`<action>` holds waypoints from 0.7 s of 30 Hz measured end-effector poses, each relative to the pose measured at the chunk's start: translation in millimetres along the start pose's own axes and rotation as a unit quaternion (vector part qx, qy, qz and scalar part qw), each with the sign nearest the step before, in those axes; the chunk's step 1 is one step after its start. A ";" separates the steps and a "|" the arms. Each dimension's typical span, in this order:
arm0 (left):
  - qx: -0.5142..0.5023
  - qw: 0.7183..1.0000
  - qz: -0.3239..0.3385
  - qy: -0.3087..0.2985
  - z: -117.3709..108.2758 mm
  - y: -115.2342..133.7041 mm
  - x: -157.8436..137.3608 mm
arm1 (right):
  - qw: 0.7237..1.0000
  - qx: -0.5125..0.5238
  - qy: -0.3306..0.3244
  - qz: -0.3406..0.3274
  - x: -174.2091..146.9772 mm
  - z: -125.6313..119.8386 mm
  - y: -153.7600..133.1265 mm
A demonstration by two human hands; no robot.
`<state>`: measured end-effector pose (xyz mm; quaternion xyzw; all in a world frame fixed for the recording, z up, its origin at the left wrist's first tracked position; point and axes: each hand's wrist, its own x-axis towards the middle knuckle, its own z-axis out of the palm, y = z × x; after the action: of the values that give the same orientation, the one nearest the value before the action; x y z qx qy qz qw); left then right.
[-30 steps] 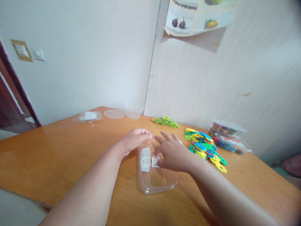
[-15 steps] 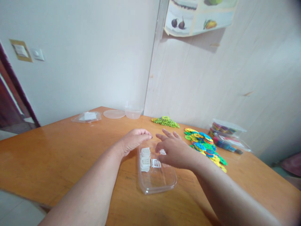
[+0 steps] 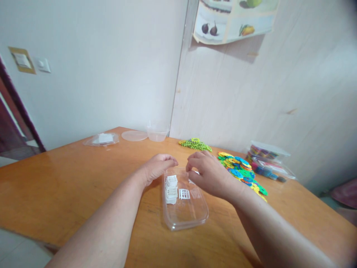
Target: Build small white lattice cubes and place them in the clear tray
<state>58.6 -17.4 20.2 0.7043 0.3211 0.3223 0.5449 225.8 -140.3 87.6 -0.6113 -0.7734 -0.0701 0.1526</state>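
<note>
A clear plastic container (image 3: 185,219) lies on the table in front of me. Along its left side sit stacked white lattice pieces (image 3: 171,191), and a single white lattice piece (image 3: 184,194) lies near its middle. My left hand (image 3: 158,168) is at the container's far left corner, thumb and fingers pressed together; whatever they pinch is too small to make out. Over the far right part is my right hand (image 3: 208,173), its fingers curled in towards the thumb. Another white piece (image 3: 192,179) shows partly beneath it, and the fingertips' contents are hidden.
Colourful notched discs (image 3: 242,173) are heaped to the right, beside stacked clear boxes (image 3: 269,160). Green linked pieces (image 3: 195,144) lie near the wall. At the back left are a clear tub (image 3: 157,133), a round lid (image 3: 134,136) and a clear package (image 3: 103,139).
My right hand's spread fingers have curled in and drawn together. My left hand keeps its pinch in nearly the same place. The view has shifted slightly.
</note>
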 end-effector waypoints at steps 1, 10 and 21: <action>0.003 1.000 -0.004 -0.003 -0.5 -0.9 0.4 | 1.000 0.002 -0.015 -0.008 -0.3 -3.5 0.3; 0.005 1.000 -0.015 -0.011 -2.0 -5.6 2.2 | 0.955 -0.133 -0.231 -0.129 15.4 -22.2 -10.0; -0.002 0.999 -0.029 -0.024 1.4 -0.8 0.2 | 0.870 -0.253 -0.362 -0.219 31.8 -7.2 -30.4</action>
<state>59.7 -17.9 19.2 0.7012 0.3275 0.2904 0.5627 190.9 -120.4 107.0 -0.4263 -0.8442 -0.0690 -0.3176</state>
